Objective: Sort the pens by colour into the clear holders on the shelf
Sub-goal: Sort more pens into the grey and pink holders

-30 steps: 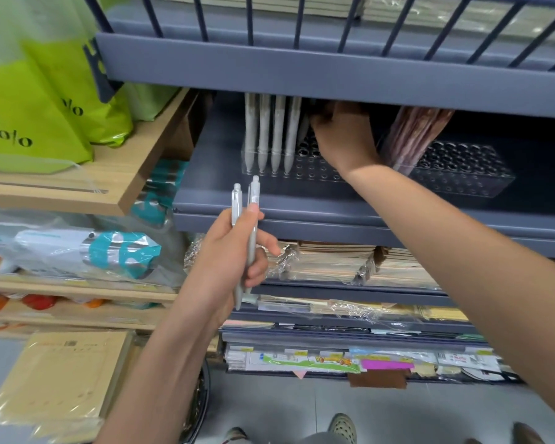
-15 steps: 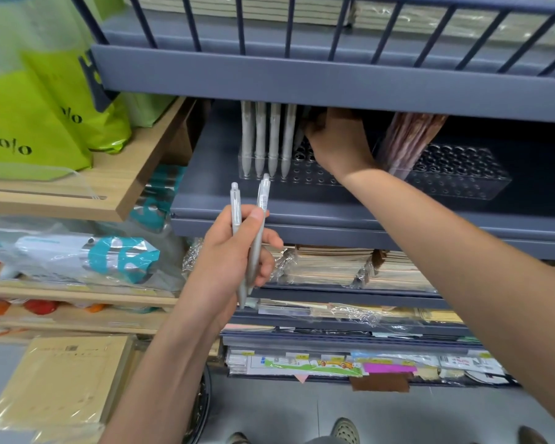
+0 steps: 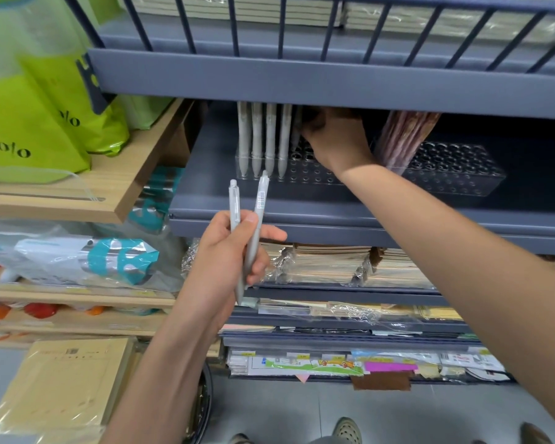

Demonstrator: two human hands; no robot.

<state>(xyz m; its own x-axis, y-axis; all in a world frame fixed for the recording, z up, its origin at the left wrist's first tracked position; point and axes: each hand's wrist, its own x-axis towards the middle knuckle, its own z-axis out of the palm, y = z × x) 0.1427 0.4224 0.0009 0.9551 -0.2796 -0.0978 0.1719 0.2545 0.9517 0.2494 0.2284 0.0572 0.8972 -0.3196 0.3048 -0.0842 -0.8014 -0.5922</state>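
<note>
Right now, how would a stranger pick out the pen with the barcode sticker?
Find the grey metal shelf with the clear pen holder. In front of its lip, the left hand grips two pale grey pens. The barcode pen is the right-hand one, leaning right, with a small sticker near its top; the other pen shows none.

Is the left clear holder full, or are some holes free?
Partly filled: four pale pens stand in the left holder; empty holes show beside them, near the right hand.

The upper shelf's front lip (image 3: 302, 81) hangs low over the standing pens (image 3: 265, 136), leaving little headroom.
</note>
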